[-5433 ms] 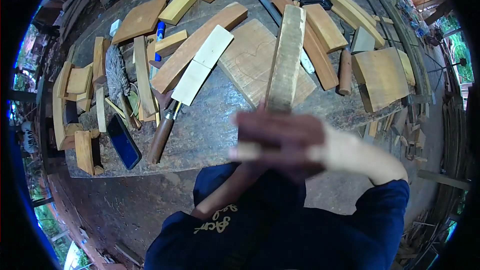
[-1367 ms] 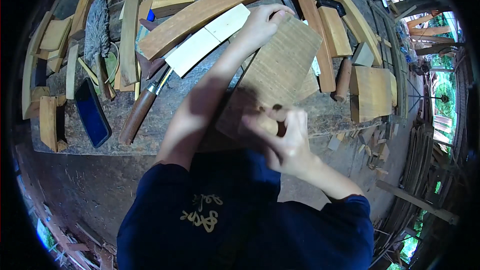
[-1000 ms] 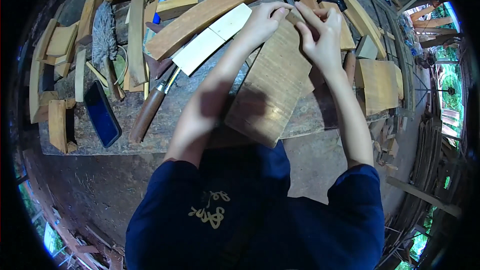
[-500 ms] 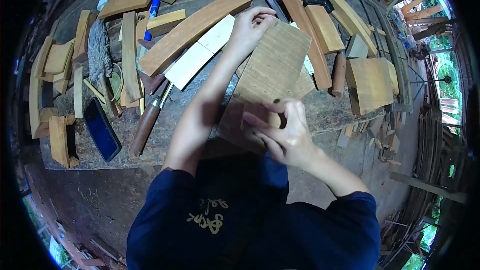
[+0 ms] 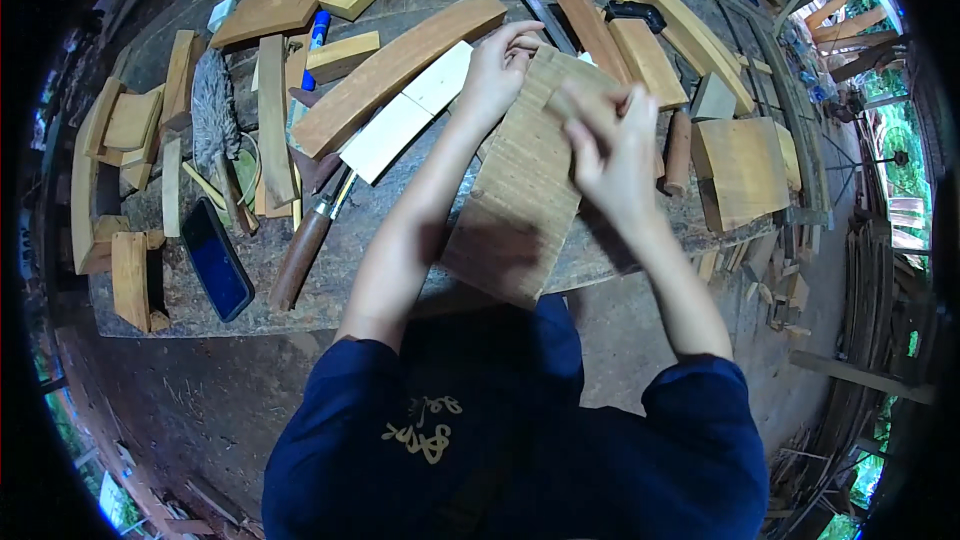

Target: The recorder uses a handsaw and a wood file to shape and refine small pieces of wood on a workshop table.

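A flat rectangular wooden board [image 5: 515, 180] lies slanted at the bench's near edge, its close end in shadow. My left hand [image 5: 497, 75] grips the board's far left corner with bent fingers. Over the board's far right side, my right hand [image 5: 618, 155] is closed round a small tan block [image 5: 588, 108]. Motion smears the block and the fingertips, so its exact kind does not show. Left of my left forearm lie a pale two-part wooden piece [image 5: 405, 115] and a curved brown wooden piece [image 5: 400, 70].
On the worn workbench [image 5: 330, 275] lie a phone [image 5: 217, 260], a chisel with a wooden handle [image 5: 302, 255], a grey fluffy brush [image 5: 212, 105] and a blue marker [image 5: 318, 32]. Wooden blocks [image 5: 742, 170] stand at the right, near a black clamp-like tool [image 5: 636, 12].
My right hand has swept from the board's near end up to its far right side with the block. My left hand stays at the far corner. The view has shifted slightly.
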`<state>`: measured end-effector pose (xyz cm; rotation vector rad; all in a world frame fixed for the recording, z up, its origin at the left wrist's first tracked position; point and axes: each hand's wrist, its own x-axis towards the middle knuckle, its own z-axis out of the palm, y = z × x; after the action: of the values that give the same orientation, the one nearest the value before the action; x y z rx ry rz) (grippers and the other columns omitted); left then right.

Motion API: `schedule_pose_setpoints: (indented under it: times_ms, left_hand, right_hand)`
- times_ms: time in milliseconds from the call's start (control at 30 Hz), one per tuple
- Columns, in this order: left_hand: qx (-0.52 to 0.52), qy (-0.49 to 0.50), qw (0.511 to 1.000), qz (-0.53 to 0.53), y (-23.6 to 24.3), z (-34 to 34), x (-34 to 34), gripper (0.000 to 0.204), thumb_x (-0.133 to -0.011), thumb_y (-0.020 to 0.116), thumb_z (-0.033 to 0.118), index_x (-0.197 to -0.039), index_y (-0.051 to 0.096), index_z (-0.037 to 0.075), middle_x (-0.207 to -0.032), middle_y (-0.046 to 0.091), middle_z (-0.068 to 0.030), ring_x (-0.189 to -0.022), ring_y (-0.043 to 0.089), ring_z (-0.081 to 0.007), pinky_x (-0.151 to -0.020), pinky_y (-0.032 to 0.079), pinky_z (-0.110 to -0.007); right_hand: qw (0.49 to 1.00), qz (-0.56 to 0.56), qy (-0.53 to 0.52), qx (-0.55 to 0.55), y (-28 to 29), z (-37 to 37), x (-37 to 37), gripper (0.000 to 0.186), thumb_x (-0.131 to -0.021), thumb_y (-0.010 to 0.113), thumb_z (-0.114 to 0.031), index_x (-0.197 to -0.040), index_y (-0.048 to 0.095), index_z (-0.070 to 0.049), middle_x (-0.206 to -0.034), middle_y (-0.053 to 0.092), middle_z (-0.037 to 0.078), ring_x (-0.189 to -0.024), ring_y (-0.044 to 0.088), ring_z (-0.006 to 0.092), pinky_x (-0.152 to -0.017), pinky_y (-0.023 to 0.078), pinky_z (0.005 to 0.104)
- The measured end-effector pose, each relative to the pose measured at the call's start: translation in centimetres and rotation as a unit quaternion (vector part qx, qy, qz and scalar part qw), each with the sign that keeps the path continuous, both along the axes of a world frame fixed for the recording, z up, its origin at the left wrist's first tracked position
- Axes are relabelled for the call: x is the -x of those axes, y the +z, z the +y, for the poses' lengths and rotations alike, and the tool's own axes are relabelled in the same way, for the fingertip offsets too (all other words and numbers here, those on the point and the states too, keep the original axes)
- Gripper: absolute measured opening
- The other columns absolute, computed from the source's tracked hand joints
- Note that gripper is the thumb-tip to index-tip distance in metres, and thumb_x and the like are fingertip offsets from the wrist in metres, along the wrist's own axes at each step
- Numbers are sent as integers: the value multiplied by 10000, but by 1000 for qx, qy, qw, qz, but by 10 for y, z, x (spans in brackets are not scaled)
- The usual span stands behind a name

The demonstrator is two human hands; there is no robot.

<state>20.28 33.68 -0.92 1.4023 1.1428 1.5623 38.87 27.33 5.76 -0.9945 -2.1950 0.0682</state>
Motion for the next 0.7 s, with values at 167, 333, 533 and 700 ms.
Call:
schedule_pose_setpoints:
  times_ms: [167,333,533,700]
  left_hand:
    - [-3,-9,1000,-20,-1,4,0,416,-875,490,-97,-1263,602,1,-1038,678,-76,-1005,631,-131,-921,477,-256]
    - [-10,0,1000,1,-2,4,5,415,-863,493,-97,-1251,610,-5,-1036,680,-72,-992,634,-132,-911,487,-262]
    - [-80,56,995,8,-19,23,-7,357,-841,536,-98,-1145,658,42,-926,710,-140,-885,691,-233,-815,541,-339]
    - [-69,56,996,-15,-13,9,-6,351,-840,505,-82,-1145,643,22,-925,724,-156,-875,709,-260,-791,538,-339]
  right_hand:
    - [987,-41,123,93,0,-99,-4,561,-673,646,-28,-1213,666,-180,-974,520,168,-912,498,342,-783,399,456]
    - [987,-42,152,14,4,-48,-3,504,-651,651,2,-1122,700,-171,-992,526,160,-928,491,340,-819,414,458]
    - [998,9,-35,-59,-1,71,9,406,-771,725,-49,-1167,719,-138,-970,573,167,-934,519,342,-862,428,417]
    - [1000,-12,15,-19,-3,2,11,466,-803,678,-35,-1248,681,-172,-987,502,179,-945,489,345,-869,408,417]
